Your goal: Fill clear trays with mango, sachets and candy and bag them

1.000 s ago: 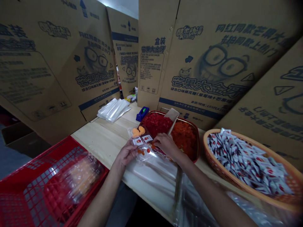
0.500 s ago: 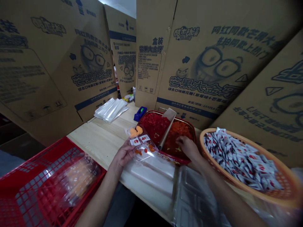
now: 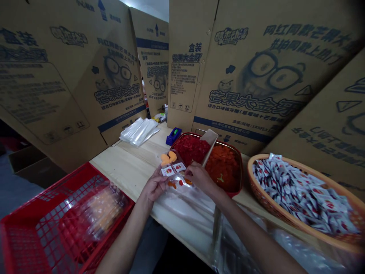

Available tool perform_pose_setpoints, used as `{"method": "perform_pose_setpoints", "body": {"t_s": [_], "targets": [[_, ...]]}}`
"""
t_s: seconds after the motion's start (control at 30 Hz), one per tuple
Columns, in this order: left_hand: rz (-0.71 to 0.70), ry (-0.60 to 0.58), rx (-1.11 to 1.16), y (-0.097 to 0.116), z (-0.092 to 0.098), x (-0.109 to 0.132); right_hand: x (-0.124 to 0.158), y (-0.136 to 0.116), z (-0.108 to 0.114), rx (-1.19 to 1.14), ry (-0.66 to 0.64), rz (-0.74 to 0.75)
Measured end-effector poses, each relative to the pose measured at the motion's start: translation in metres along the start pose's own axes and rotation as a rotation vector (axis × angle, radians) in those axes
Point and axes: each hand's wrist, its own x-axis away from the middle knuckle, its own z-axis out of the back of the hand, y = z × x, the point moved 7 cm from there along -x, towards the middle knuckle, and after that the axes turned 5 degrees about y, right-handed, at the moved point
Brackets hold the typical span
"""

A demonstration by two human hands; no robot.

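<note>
My left hand (image 3: pixel 155 185) grips the near-left edge of a clear plastic tray (image 3: pixel 179 177). In the tray's far compartment lie curved orange pieces (image 3: pixel 169 157); two small white sachets (image 3: pixel 168 171) sit in the middle, and small red and orange bits are scattered in the near part. Over the tray's right side, my right hand (image 3: pixel 199 178) has its fingertips pinched together; what is between them is hidden. Just beyond is a red tub (image 3: pixel 241 182) with red pieces (image 3: pixel 190 149) and orange pieces (image 3: pixel 224 163), parted by a cardboard strip (image 3: pixel 211 137).
An orange basket (image 3: pixel 252 173) of sachets stands at right, a red crate (image 3: pixel 42 190) with filled clear packs at lower left. Plastic bags (image 3: pixel 139 131) and a blue tape dispenser (image 3: pixel 173 136) lie at the back. Tall cartons (image 3: pixel 242 80) wall the table; clear trays (image 3: pixel 239 236) lie near right.
My right hand has moved left from the orange pieces in the tub to above the clear tray. My left hand keeps its hold. The whole view has shifted slightly.
</note>
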Motion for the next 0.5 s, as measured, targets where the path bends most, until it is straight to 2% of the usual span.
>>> {"method": "perform_pose_setpoints", "body": {"t_s": [0.13, 0.23, 0.3, 0.4, 0.5], "targets": [[-0.005, 0.009, 0.004, 0.004, 0.0, 0.006, 0.001, 0.006, 0.008, -0.314, 0.073, -0.144], [-0.007, 0.005, 0.002, 0.007, -0.002, 0.008, 0.006, 0.005, 0.021, -0.378, 0.114, -0.163], [-0.009, 0.002, 0.007, 0.009, -0.003, 0.01, 0.011, -0.004, 0.029, -0.319, 0.088, -0.047], [-0.011, 0.002, 0.01, 0.009, -0.005, 0.012, 0.021, -0.019, 0.032, -0.1, 0.003, 0.163], [-0.028, 0.004, 0.006, 0.01, -0.008, 0.015, 0.028, -0.025, 0.027, 0.156, -0.058, 0.252]]}}
